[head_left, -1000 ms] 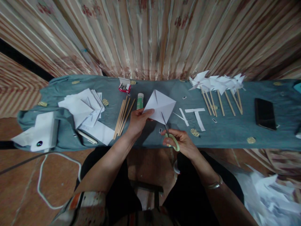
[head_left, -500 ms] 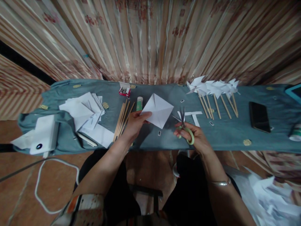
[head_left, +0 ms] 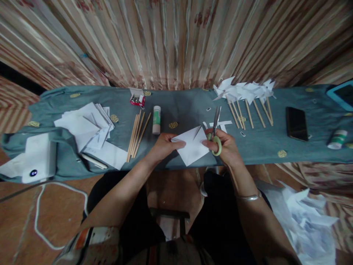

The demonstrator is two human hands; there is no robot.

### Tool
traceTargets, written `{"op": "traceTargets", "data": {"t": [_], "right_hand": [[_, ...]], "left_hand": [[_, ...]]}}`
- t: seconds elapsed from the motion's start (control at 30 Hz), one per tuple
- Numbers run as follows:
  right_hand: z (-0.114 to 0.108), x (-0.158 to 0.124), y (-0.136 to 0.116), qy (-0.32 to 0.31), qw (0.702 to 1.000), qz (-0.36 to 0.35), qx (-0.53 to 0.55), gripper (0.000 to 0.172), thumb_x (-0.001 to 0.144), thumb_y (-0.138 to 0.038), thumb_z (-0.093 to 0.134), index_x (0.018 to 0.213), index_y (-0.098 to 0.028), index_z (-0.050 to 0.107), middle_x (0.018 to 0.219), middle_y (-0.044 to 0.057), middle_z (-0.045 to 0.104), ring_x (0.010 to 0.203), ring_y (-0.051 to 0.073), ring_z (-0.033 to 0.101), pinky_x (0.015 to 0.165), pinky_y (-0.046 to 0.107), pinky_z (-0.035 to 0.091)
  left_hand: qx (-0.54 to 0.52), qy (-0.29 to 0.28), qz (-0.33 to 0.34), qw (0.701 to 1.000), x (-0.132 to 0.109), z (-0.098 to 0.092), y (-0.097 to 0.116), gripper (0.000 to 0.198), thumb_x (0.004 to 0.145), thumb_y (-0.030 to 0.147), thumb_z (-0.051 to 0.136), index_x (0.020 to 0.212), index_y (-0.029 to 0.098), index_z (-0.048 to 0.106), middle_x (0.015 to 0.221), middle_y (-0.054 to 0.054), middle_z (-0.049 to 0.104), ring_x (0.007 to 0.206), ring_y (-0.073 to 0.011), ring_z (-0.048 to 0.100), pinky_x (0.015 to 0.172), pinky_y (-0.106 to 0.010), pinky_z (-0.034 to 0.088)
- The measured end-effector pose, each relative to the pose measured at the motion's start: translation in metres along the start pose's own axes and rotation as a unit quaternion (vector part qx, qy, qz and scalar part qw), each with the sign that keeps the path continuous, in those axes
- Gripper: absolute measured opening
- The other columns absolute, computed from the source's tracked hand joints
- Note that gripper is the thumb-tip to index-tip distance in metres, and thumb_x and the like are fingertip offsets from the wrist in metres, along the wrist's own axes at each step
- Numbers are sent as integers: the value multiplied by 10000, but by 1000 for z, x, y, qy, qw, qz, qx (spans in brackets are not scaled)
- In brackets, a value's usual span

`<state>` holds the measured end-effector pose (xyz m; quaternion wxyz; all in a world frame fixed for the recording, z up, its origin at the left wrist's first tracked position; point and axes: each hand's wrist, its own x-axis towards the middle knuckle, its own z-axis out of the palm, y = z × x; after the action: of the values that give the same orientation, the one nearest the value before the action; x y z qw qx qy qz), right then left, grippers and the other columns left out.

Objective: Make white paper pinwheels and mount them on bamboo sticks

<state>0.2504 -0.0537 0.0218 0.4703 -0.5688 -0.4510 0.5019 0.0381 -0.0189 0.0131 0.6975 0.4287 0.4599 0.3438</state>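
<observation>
A white paper square [head_left: 190, 151] with crease lines and a slit near its top corner is held between both hands above the table's front edge. My left hand [head_left: 167, 146] pinches its left corner, thumb on top. My right hand [head_left: 224, 145] grips the green-handled scissors [head_left: 216, 123], blades pointing up and away, while its thumb presses on the paper's right side. Just beyond the right hand lie narrow paper strips [head_left: 223, 123]. Left of the paper a glue stick [head_left: 156, 119] lies by several wooden sticks [head_left: 136, 134].
Finished paper pinwheels [head_left: 245, 92] on sticks lie at the back right, near a black phone [head_left: 296, 123] and another glue stick [head_left: 338, 139]. Paper sheets [head_left: 79, 125], a small red box of metal pins [head_left: 137, 97] and a white device [head_left: 40, 156] are on the left.
The paper has moved down and turned, and my right hand has come left to touch it, still holding the scissors. The view has shifted slightly.
</observation>
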Motion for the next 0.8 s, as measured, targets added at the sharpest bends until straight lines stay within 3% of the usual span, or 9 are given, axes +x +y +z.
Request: {"op": "traceTargets", "data": {"t": [0.17, 0.3, 0.4, 0.5, 0.63, 0.8], "right_hand": [[3, 0, 1, 10, 1000, -10, -20, 386, 578, -448, 864, 829, -235, 661, 566, -87, 439, 518, 85, 352, 486, 239, 297], [5, 2, 3, 58, 998, -24, -12, 407, 570, -446, 849, 860, -246, 645, 604, -83, 463, 539, 90, 368, 504, 248, 318], [7, 3, 3, 86, 996, -32, -3, 392, 578, -441, 830, 861, -252, 635, 612, -85, 456, 534, 89, 365, 494, 249, 316], [11, 2, 2, 101, 994, -39, 6, 376, 579, -430, 826, 849, -250, 635, 586, -92, 441, 522, 86, 363, 483, 246, 319], [13, 1, 4, 104, 994, -35, 10, 392, 582, -443, 830, 861, -250, 633, 573, -95, 464, 518, 88, 386, 477, 246, 342], [13, 1, 7, 112, 992, -33, 50, 416, 547, -399, 884, 862, -243, 660, 595, -96, 525, 538, 88, 421, 498, 243, 378]], "left_hand": [[-18, 12, 3, 1000, 1, 2, 1, 273, 496, 304, 882, 688, 149, 765, 691, -32, 737, 641, -163, 641, 667, -288, 494], [-85, 35, 30, 995, 0, 8, -1, 370, 518, 311, 897, 828, 154, 772, 876, -70, 769, 801, -192, 689, 771, -303, 525], [-123, 16, 20, 992, -2, 15, -5, 469, 514, 289, 906, 943, 166, 762, 974, -70, 770, 868, -190, 693, 799, -295, 524], [-114, -13, -17, 993, -4, 20, -12, 432, 478, 277, 919, 863, 152, 769, 870, -50, 769, 772, -160, 677, 762, -276, 512], [-73, -4, -36, 997, -4, 22, -19, 325, 493, 370, 907, 648, 136, 743, 626, -29, 705, 570, -116, 592, 606, -251, 457], [-71, 35, -12, 997, 0, 18, -16, 343, 514, 411, 907, 671, 145, 759, 667, -40, 717, 577, -127, 607, 615, -271, 487]]}}
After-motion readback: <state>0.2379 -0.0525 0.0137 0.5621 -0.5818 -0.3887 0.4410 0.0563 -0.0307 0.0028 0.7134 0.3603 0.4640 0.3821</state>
